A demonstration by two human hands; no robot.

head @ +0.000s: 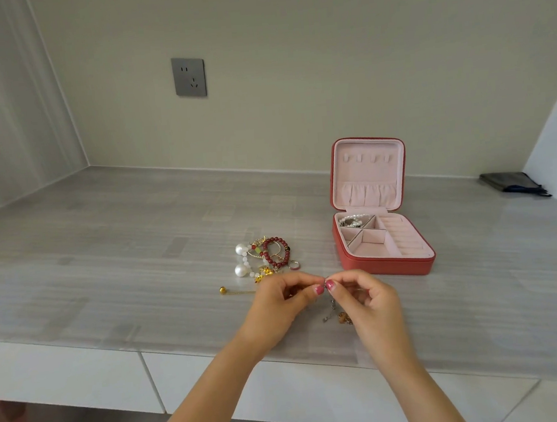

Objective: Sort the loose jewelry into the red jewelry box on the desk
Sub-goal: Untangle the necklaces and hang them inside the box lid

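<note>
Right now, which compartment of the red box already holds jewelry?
The back-left compartment of the jewelry box, nearest the hinge: a pearl strand lies in it. The other compartments look empty.

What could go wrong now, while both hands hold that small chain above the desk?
1. The thin chain, pinched between left hand and right hand, dangles with a charm; it might slip and fall near the desk edge.
2. The loose pile lies close to the left hand; the hanging chain could snag it.
3. The jewelry box has small compartments; a careless drop might miss.
</note>
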